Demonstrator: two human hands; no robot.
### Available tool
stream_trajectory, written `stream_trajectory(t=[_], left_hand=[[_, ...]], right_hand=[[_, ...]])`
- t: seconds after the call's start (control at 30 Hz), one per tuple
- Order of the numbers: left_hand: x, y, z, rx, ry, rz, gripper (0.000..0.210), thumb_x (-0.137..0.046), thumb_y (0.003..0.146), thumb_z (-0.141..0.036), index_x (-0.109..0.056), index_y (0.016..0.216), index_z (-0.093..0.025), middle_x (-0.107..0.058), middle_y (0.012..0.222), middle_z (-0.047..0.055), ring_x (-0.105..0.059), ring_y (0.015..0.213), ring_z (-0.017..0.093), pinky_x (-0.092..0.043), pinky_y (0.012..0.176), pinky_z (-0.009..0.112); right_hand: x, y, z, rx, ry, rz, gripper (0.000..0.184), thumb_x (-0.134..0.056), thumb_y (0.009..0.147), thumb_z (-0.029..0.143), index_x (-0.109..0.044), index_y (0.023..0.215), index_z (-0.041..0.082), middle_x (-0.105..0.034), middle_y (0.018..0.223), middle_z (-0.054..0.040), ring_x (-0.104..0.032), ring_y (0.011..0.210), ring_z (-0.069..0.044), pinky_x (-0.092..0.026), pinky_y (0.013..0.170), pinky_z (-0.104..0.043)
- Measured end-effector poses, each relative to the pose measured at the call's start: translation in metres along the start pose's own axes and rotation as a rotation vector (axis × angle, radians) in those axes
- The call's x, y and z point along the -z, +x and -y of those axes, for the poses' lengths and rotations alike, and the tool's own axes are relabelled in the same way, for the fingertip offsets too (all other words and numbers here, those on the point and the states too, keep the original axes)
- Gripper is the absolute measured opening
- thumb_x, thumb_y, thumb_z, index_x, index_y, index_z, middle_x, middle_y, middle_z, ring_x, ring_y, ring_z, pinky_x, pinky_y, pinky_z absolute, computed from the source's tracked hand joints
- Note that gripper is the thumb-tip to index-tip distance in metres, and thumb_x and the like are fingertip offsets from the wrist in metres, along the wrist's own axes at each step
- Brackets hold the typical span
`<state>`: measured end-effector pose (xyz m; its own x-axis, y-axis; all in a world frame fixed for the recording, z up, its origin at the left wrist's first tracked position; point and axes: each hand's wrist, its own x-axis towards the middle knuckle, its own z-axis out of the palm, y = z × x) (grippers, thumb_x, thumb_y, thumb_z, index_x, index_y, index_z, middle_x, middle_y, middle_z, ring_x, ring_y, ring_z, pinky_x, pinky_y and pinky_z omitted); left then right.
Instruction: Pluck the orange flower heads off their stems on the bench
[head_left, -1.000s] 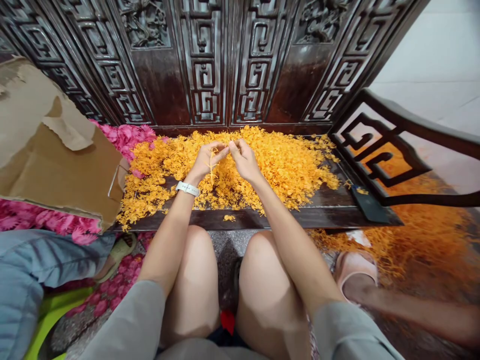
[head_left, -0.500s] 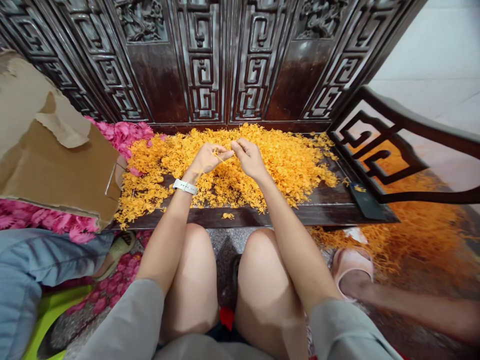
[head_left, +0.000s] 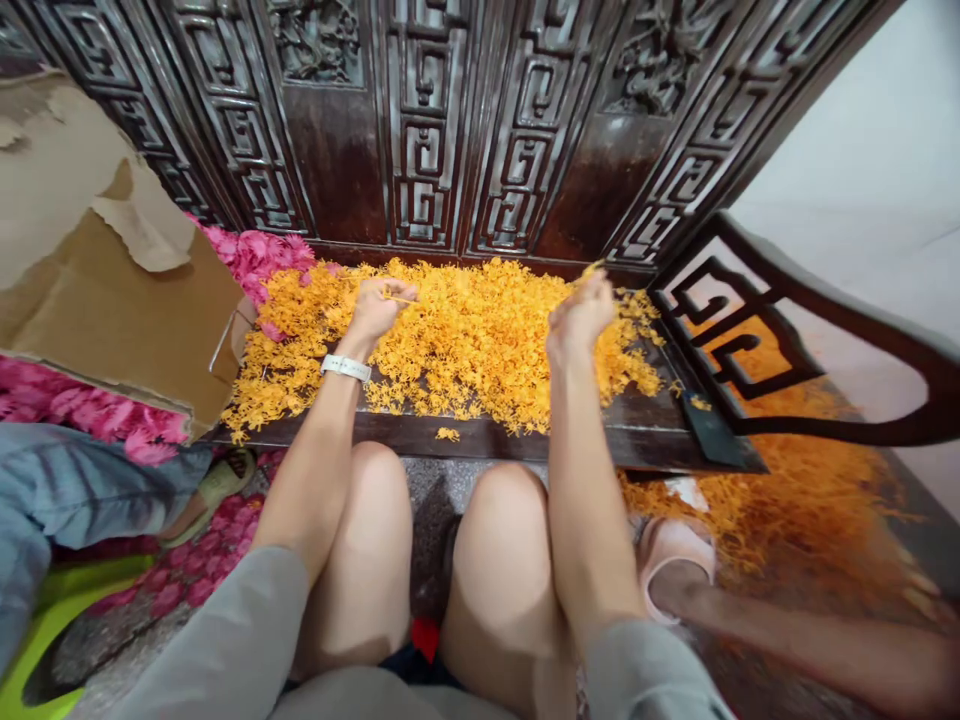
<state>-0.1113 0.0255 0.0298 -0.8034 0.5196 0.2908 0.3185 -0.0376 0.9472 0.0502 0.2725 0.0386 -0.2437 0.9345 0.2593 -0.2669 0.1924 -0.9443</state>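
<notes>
My left hand (head_left: 377, 308), with a white band at its wrist, is closed on a thin yellow strand (head_left: 401, 297) that sticks out past the fingers. It hovers over the left part of a pile of yellow artificial flower pieces (head_left: 480, 340). Well apart from it, my right hand (head_left: 581, 318) is raised above the pile's right side, palm turned partly away. A small yellow flower piece (head_left: 592, 270) shows at its pinched fingertips, its lower part hidden by the fingers. The pile spreads over a dark wooden bench (head_left: 525, 450), and one loose piece lies at the front edge.
A torn cardboard box (head_left: 135, 330) stands on the left among pink artificial flowers (head_left: 262, 255). Carved wooden backrest panels (head_left: 341, 170) rise behind. At right are a curved armrest (head_left: 862, 430), a dark flat object (head_left: 716, 430) and orange strands on the floor. Other people's legs flank me.
My hands have parted from close together over the pile. The right swung to the right and turned, with a yellow piece in its fingertips; the left shifted slightly left. The view tilted a little.
</notes>
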Motion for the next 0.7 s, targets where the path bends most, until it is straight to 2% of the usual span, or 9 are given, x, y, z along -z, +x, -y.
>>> stream_trajectory(t=[0.07,0.13,0.2,0.27,0.37,0.43,0.53,0.63,0.7], left_hand=[[-0.001,0.0,-0.002,-0.002,-0.066,-0.056,0.026,-0.079,0.086,-0.036,-0.07,0.068,-0.02,-0.061,0.065,0.003,-0.053,0.064,0.017,-0.048,0.068,0.034],[-0.008,-0.001,-0.009,-0.009,-0.083,-0.063,0.029,-0.078,0.088,-0.038,-0.067,0.068,-0.021,-0.058,0.064,0.002,-0.055,0.066,0.017,-0.051,0.072,0.034],[-0.017,-0.002,-0.016,-0.021,-0.069,-0.049,0.033,-0.079,0.089,-0.041,-0.066,0.067,-0.021,-0.059,0.066,0.002,-0.059,0.072,0.018,-0.053,0.077,0.035],[-0.024,-0.003,-0.02,-0.031,-0.048,-0.032,0.035,-0.08,0.088,-0.044,-0.066,0.067,-0.021,-0.062,0.069,0.003,-0.062,0.075,0.019,-0.054,0.079,0.036],[-0.028,-0.004,-0.021,-0.081,0.033,0.012,0.036,-0.083,0.085,-0.045,-0.068,0.064,-0.02,-0.064,0.069,0.003,-0.06,0.073,0.019,-0.052,0.078,0.036],[-0.028,-0.004,-0.021,-0.109,0.093,0.065,0.033,-0.082,0.085,-0.042,-0.069,0.064,-0.02,-0.063,0.067,0.002,-0.058,0.07,0.018,-0.05,0.077,0.036],[-0.029,-0.005,-0.02,-0.12,0.181,0.141,0.027,-0.082,0.083,-0.036,-0.069,0.066,-0.019,-0.063,0.066,0.001,-0.057,0.067,0.018,-0.049,0.075,0.036],[-0.029,-0.002,-0.013,-0.1,0.231,0.149,0.022,-0.082,0.08,-0.03,-0.07,0.065,-0.019,-0.064,0.067,0.002,-0.059,0.069,0.019,-0.049,0.076,0.036],[-0.026,0.002,-0.003,-0.032,0.222,0.046,0.018,-0.079,0.079,-0.025,-0.069,0.064,-0.019,-0.065,0.069,0.003,-0.059,0.07,0.019,-0.049,0.076,0.036]], right_hand=[[0.006,-0.007,-0.014,0.089,-0.255,0.09,0.06,-0.054,0.09,0.086,-0.053,0.091,0.025,-0.046,0.071,0.0026,-0.047,0.064,-0.015,-0.045,0.063,-0.032],[0.004,-0.021,-0.026,0.125,-0.52,0.183,0.07,-0.066,0.083,0.085,-0.065,0.111,0.021,-0.063,0.103,-0.0102,-0.064,0.097,-0.026,-0.056,0.089,-0.046],[-0.001,-0.033,-0.031,0.12,-0.687,0.245,0.085,-0.064,0.082,0.09,-0.066,0.131,0.021,-0.058,0.137,-0.0204,-0.059,0.13,-0.038,-0.05,0.11,-0.059],[-0.005,-0.04,-0.025,0.16,-0.731,0.307,0.09,-0.045,0.09,0.095,-0.067,0.136,0.021,-0.051,0.152,-0.0223,-0.049,0.146,-0.041,-0.041,0.12,-0.064],[-0.006,-0.046,-0.004,0.236,-0.601,0.499,0.087,-0.019,0.101,0.089,-0.069,0.13,0.023,-0.066,0.134,-0.0174,-0.062,0.129,-0.033,-0.049,0.112,-0.055],[-0.004,-0.05,0.008,0.261,-0.519,0.695,0.078,-0.023,0.105,0.084,-0.07,0.122,0.024,-0.073,0.11,-0.0106,-0.068,0.102,-0.026,-0.053,0.096,-0.044],[-0.006,-0.057,0.014,0.339,-0.536,0.926,0.067,-0.041,0.103,0.084,-0.068,0.094,0.023,-0.064,0.08,-0.0026,-0.058,0.076,-0.019,-0.045,0.076,-0.036],[-0.011,-0.064,0.019,0.417,-0.538,0.936,0.066,-0.048,0.101,0.084,-0.055,0.077,0.022,-0.048,0.065,0.0019,-0.043,0.063,-0.015,-0.035,0.067,-0.033],[-0.014,-0.071,0.038,0.478,-0.456,0.846,0.063,-0.051,0.102,0.079,-0.054,0.077,0.022,-0.045,0.064,0.0027,-0.038,0.06,-0.014,-0.032,0.064,-0.033]])
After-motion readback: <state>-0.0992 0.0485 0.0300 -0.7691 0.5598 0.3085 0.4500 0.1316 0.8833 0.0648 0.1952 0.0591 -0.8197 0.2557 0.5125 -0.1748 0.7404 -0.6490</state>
